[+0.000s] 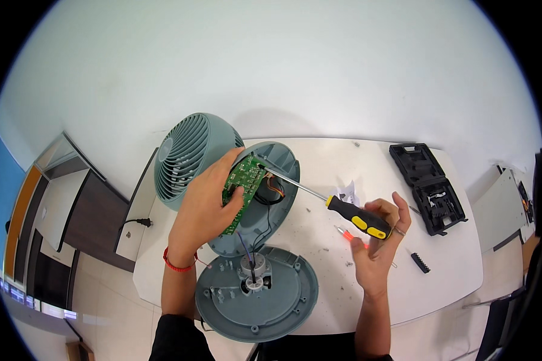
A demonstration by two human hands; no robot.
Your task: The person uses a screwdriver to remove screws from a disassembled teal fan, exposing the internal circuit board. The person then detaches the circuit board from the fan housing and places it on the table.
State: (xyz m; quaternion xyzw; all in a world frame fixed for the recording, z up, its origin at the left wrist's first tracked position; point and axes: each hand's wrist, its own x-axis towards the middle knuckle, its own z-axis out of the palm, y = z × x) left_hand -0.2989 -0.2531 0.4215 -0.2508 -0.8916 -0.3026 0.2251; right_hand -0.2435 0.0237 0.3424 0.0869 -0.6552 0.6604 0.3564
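My left hand [208, 204] grips a green circuit board [244, 180] against the upper grey fan housing [277, 216], where wires hang behind it. My right hand [379, 253] holds a black-and-yellow screwdriver [358, 216] loosely, index finger raised, its metal shaft reaching up-left to the board’s upper edge. The round grey base plate [295, 301] lies below, with a motor [253, 271] at its middle and wires running up from it. The grey fan head with slatted grille [186, 156] sits behind my left hand. A red screwdriver [349, 236] lies just left of my right hand.
The white table [439, 265] carries an open black tool case [427, 189] at the right, a small black bit strip [420, 263], paper scraps [346, 192] and loose small parts. A wall stands behind. A black plug [141, 222] hangs at the left edge, near dark cabinets.
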